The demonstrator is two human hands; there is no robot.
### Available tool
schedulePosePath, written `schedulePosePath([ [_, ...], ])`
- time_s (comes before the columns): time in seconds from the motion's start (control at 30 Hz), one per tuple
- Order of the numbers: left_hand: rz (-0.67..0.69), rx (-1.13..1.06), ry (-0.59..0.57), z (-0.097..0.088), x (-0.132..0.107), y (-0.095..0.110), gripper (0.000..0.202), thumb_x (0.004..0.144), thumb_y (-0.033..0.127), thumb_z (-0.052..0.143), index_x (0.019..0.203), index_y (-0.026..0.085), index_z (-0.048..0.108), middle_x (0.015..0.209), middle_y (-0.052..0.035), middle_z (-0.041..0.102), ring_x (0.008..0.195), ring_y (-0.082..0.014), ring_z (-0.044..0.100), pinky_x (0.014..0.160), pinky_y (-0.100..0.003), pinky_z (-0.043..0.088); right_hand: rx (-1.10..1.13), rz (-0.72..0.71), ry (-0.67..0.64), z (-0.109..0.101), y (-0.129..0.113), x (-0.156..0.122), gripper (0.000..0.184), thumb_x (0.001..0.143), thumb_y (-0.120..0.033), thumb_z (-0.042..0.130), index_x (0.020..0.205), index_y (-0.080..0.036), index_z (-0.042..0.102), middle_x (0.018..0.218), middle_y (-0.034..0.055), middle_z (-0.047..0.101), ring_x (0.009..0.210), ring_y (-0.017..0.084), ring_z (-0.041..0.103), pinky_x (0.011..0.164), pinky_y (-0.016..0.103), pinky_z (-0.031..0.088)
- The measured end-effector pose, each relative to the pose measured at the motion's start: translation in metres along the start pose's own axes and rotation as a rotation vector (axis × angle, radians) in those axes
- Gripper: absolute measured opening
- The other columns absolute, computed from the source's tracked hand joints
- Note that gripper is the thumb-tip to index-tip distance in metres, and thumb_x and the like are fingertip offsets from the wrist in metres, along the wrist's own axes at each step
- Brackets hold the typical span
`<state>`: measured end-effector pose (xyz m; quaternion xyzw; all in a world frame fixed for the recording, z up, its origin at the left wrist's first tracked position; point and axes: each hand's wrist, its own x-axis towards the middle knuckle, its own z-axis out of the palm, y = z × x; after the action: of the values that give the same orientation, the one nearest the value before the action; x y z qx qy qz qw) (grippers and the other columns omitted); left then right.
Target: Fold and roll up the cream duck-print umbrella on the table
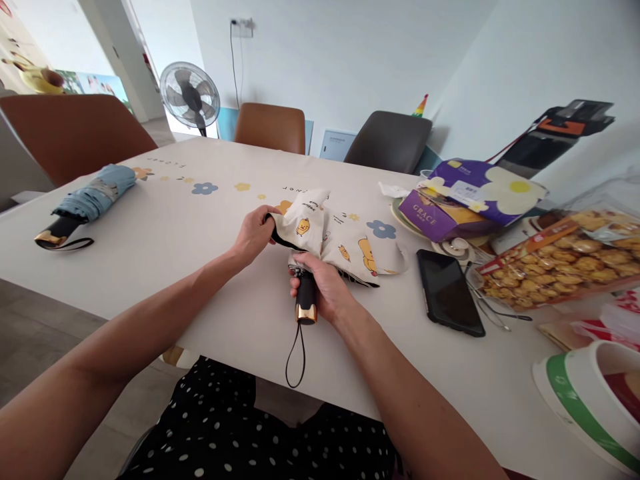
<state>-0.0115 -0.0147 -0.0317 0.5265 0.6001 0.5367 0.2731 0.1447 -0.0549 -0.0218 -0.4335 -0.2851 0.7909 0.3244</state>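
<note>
A cream folding umbrella (345,250) printed with yellow ducks lies half-gathered on the white table (200,267) in front of me. My right hand (325,287) is wrapped round its black handle, whose gold end cap and black wrist loop hang over the table's near edge. My left hand (255,233) pinches a fold of the cream canopy cloth at the umbrella's left side, close above the right hand. The canopy's loose folds spread out to the right.
A folded blue umbrella (87,207) lies at the table's far left. A black phone (449,292), glasses, a purple bag (470,197), a box of biscuits (555,263) and a green-rimmed bowl (595,393) crowd the right. Chairs and a fan (190,97) stand behind the table.
</note>
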Motion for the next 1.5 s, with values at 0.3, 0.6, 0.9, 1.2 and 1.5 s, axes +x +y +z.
schedulePosePath([
  [0.3, 0.016, 0.108, -0.031, 0.0024, -0.0043, 0.0022, 0.024, 0.068, 0.012, 0.041, 0.082, 0.016, 0.06, 0.065, 0.0009, 0.056, 0.052, -0.008, 0.05, 0.046, -0.018, 0.042, -0.005, -0.013, -0.012, -0.0011, 0.0011, 0.0017, 0.017, 0.07, -0.026, 0.062, 0.077, -0.016, 0.052, 0.062, -0.0002, 0.053, 0.043, 0.008, 0.047, 0.038, 0.023, 0.045],
  [0.6, 0.006, 0.105, -0.051, 0.0011, -0.0019, -0.0006, 0.024, 0.068, 0.012, 0.041, 0.083, 0.016, 0.06, 0.068, 0.0, 0.057, 0.053, -0.0092, 0.052, 0.045, -0.02, 0.045, -0.019, -0.008, -0.007, -0.0009, 0.001, 0.0012, 0.015, 0.071, -0.025, 0.061, 0.076, -0.015, 0.051, 0.064, 0.0005, 0.053, 0.044, 0.008, 0.047, 0.037, 0.023, 0.046],
  [0.9, 0.036, 0.143, -0.093, 0.0008, -0.0029, -0.0039, 0.026, 0.068, 0.014, 0.043, 0.087, 0.017, 0.06, 0.071, -0.0003, 0.058, 0.057, -0.0092, 0.053, 0.048, -0.019, 0.047, -0.019, -0.011, -0.004, 0.0008, -0.0002, -0.0014, 0.014, 0.071, -0.025, 0.06, 0.076, -0.016, 0.051, 0.063, 0.0001, 0.052, 0.043, 0.008, 0.046, 0.038, 0.023, 0.045],
  [1.2, 0.045, 0.159, -0.132, 0.0035, -0.0047, -0.0042, 0.026, 0.067, 0.016, 0.044, 0.088, 0.018, 0.06, 0.075, -0.0006, 0.059, 0.062, -0.0105, 0.055, 0.049, -0.019, 0.046, -0.026, -0.019, -0.016, -0.0003, 0.0012, -0.0004, 0.015, 0.071, -0.026, 0.061, 0.078, -0.016, 0.052, 0.065, 0.0006, 0.053, 0.044, 0.008, 0.048, 0.038, 0.023, 0.046],
  [1.5, 0.048, 0.23, -0.159, 0.0079, -0.0086, -0.0056, 0.026, 0.068, 0.016, 0.043, 0.088, 0.018, 0.059, 0.068, 0.0019, 0.058, 0.056, -0.0095, 0.053, 0.051, -0.019, 0.044, -0.021, -0.022, -0.004, 0.0013, 0.0007, -0.002, 0.014, 0.071, -0.025, 0.061, 0.078, -0.015, 0.053, 0.064, 0.0005, 0.052, 0.044, 0.008, 0.047, 0.038, 0.023, 0.046],
])
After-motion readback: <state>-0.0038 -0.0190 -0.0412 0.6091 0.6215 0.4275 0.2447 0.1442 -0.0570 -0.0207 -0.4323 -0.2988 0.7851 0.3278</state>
